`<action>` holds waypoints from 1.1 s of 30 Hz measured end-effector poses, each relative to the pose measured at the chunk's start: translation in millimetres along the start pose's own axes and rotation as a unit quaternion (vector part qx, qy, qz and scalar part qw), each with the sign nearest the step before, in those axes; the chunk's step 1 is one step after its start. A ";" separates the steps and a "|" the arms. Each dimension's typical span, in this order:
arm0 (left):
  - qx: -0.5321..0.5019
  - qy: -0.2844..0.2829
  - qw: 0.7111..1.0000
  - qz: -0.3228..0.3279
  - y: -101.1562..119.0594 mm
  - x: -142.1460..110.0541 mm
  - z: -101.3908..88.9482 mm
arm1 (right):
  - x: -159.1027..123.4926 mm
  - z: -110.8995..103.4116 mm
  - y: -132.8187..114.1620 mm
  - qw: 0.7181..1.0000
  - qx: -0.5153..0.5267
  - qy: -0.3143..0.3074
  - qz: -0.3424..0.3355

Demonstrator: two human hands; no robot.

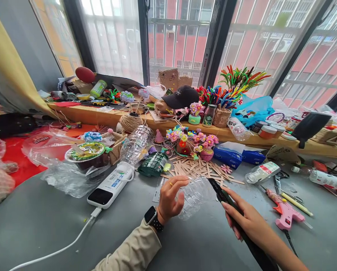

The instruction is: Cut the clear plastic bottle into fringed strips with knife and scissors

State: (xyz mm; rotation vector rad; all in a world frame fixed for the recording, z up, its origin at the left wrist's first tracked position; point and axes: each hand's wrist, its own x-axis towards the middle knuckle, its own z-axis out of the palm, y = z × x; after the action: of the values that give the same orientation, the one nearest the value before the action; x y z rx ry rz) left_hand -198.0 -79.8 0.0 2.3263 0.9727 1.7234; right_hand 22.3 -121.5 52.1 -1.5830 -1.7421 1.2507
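Note:
My left hand (172, 197), with a watch at its wrist and a ring on one finger, is closed round the near side of a clear, ridged plastic bottle piece (198, 195) just above the grey table. In my right hand (238, 214) is a long, slim black tool (224, 197), possibly a hair straightener. Its tip is at the right end of the clear plastic; I cannot tell whether they touch. Behind the bottle piece are many loose wooden craft sticks (198, 168). A dark green label-like roll (153, 164) is to the left of them.
A white power bank (110, 186) with a cable is left. A pink glue gun (288, 212), scissors (278, 182) and a plastic bottle (263, 172) are right. Pipe-cleaner flowers (209, 139) and blue packs (227, 156) stand behind. A cluttered wooden ledge (162, 126) runs below the windows.

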 end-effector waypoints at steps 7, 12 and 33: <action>0.019 -0.046 0.996 0.071 8.0 -1.2 -2.4 | -11.2 0.2 2.4 0.993 -0.116 0.018 -0.013; 0.030 -0.050 0.995 0.076 9.6 -0.9 -0.4 | -16.0 5.1 -1.4 0.985 -0.171 0.012 -0.023; 0.065 -0.012 0.997 0.046 12.2 0.3 7.5 | 2.2 7.6 -25.0 0.968 -0.250 -0.014 0.027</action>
State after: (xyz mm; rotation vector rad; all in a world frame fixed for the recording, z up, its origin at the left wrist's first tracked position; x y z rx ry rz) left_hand -186.0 -87.1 2.7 2.5035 1.0191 1.7096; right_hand 2.5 -119.7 69.3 -1.8975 -2.1646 0.8969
